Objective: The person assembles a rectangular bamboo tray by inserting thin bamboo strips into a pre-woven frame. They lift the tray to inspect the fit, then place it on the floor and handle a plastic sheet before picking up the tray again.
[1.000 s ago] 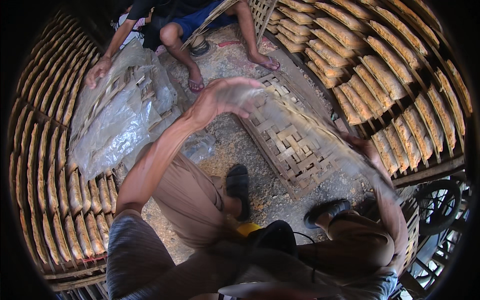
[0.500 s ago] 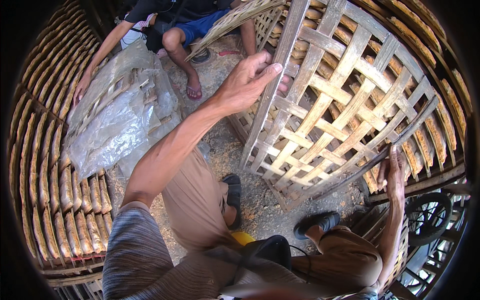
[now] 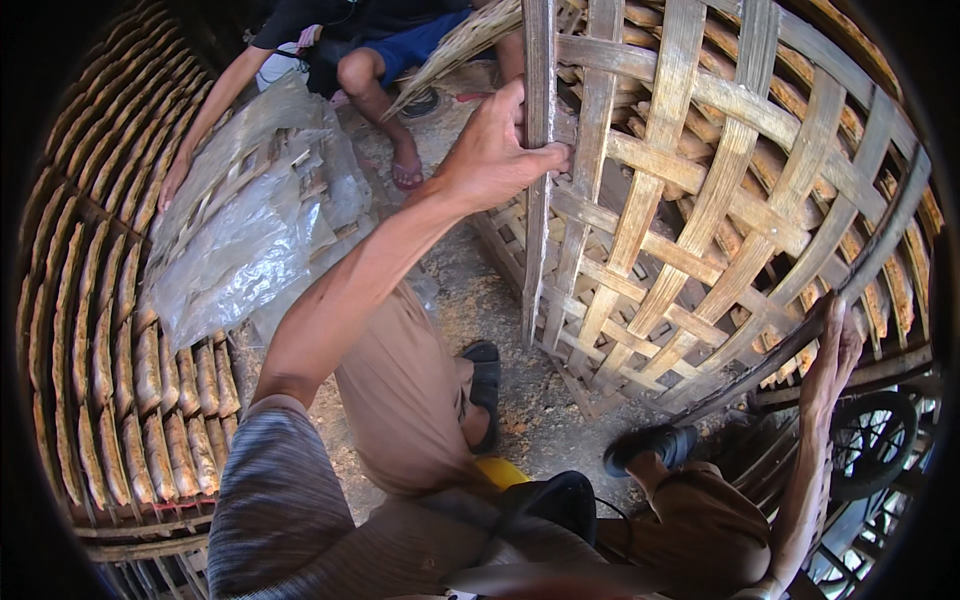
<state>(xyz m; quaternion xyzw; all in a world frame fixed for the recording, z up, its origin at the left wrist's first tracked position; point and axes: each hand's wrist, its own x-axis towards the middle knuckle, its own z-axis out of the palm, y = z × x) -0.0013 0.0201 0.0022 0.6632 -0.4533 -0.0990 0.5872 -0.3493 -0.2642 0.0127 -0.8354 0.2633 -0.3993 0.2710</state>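
Note:
A woven bamboo tray [image 3: 668, 100] with an open lattice and dark wooden edge strips stands tilted up on the right side. My left hand [image 3: 495, 150] is closed round its left edge strip, the thumb on the near side and the fingertips partly behind the strip. Low on the opposite edge, my right hand [image 3: 838, 335] grips the dark rim, with most of its fingers hidden. Through the lattice, rows of brownish slabs show behind the tray.
On the left, racks [image 3: 105, 370] hold long rows of brownish slabs. A stack under clear plastic sheeting [image 3: 250, 270] lies beside them, touched by a co-worker's hand [image 3: 172, 185]. That person sits beyond it near another woven tray [image 3: 455, 50]. A black wheel [image 3: 872, 440] stands at lower right.
The tray has swung to the right and its left edge stands more upright. Both my hands have moved with it, still gripping. My view has shifted slightly.

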